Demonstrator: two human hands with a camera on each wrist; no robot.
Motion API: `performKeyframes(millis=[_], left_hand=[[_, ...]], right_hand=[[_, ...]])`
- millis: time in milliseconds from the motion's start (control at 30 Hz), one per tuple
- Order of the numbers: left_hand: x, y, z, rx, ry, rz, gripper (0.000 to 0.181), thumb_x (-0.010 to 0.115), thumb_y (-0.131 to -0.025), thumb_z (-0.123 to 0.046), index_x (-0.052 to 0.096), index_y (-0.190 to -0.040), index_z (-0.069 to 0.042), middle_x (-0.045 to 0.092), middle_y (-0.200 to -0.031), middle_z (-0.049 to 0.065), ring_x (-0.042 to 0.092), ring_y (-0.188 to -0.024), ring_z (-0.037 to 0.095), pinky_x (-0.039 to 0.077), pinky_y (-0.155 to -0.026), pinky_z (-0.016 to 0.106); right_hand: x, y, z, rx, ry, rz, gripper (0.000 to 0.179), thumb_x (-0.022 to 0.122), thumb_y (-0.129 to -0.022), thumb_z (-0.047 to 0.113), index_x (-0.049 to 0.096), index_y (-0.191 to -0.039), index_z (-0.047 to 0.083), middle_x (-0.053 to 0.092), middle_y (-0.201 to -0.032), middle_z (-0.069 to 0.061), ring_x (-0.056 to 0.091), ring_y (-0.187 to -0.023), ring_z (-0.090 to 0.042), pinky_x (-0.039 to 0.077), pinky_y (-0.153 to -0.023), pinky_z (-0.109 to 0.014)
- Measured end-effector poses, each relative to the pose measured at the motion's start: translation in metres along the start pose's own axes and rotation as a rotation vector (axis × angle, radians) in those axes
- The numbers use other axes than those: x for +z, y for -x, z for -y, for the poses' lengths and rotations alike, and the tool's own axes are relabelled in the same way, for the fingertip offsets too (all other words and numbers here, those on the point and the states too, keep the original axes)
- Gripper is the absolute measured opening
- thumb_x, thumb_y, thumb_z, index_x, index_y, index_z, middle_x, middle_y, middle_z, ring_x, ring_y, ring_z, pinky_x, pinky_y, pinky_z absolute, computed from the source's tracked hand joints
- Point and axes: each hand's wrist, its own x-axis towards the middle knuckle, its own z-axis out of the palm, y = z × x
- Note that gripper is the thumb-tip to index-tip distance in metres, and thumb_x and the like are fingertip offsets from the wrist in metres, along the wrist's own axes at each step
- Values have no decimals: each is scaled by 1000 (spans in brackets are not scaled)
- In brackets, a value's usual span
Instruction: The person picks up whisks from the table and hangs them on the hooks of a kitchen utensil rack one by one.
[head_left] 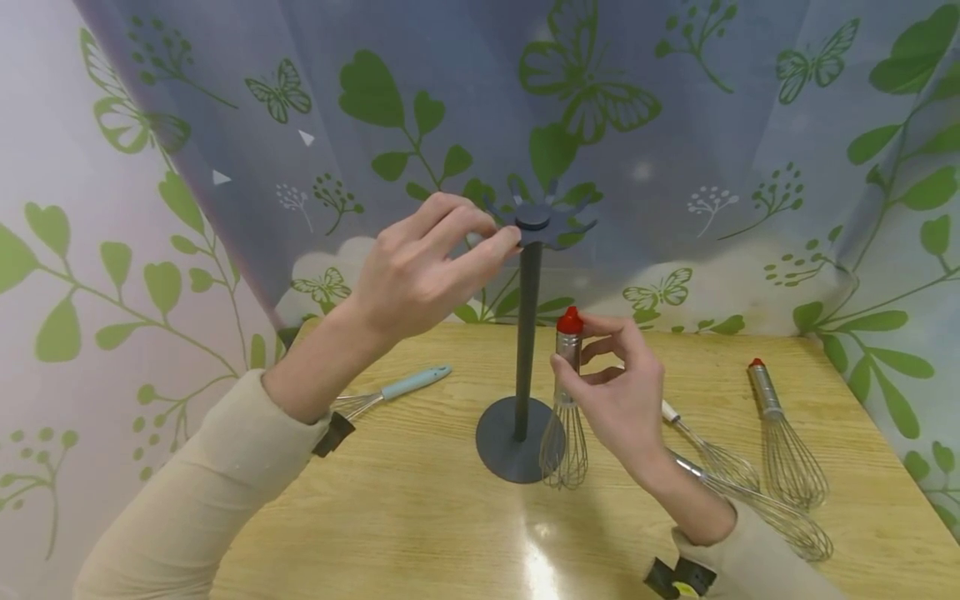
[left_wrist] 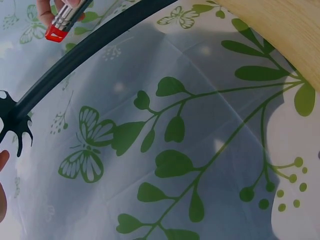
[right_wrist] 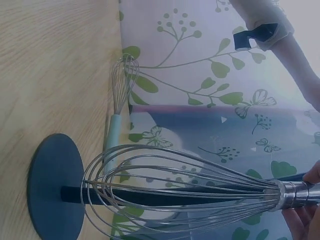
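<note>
A dark utensil stand (head_left: 529, 325) with a round base and a ring of hooks at its top stands upright on the table. At that top, the bent fingers of my left hand (head_left: 431, 267) pinch the hooked rim; their tips are partly hidden. My right hand (head_left: 618, 383) grips a whisk (head_left: 567, 367) by its silver handle, red cap up and wire loops down. This whisk hangs just right of the pole, its wires overlapping the base in the head view. In the right wrist view, the whisk's wire loops (right_wrist: 185, 192) pass in front of the pole.
A whisk with a light blue handle (head_left: 415, 382) lies at the left of the wooden table (head_left: 360, 517). On the right lie a red-capped whisk (head_left: 787, 450), a white-handled whisk (head_left: 712, 450) and another wire whisk (head_left: 780, 508). A patterned curtain (head_left: 450, 100) hangs behind.
</note>
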Motion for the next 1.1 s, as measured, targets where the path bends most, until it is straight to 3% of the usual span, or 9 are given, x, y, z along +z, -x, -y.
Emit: performKeyframes(millis=[233, 600, 1100], left_hand=[[0, 0, 1, 7, 1, 4, 11, 75, -92, 1, 78, -100, -6, 69, -83, 11, 67, -80, 29, 60, -66, 30], [0, 1, 1, -3, 4, -8, 12, 75, -91, 3, 78, -100, -5, 68, -83, 11, 66, -79, 28, 60, -67, 30], [0, 0, -1, -14, 13, -10, 13, 74, -92, 4, 78, -101, -5, 69, -84, 11, 67, -80, 27, 60, -65, 30]], right_hand=[[2, -1, 7, -55, 1, -20, 47, 81, -80, -10, 66, -124, -5, 73, -107, -17, 64, -77, 2, 58, -58, -14], [1, -5, 16, -143, 11, -45, 46, 81, -80, -10, 68, -123, -7, 75, -105, -21, 64, -78, 3, 58, -59, -13], [0, -14, 31, -182, 0, -55, 49, 80, -79, -12, 64, -126, -11, 71, -109, -24, 64, -82, 2, 58, -61, -12]])
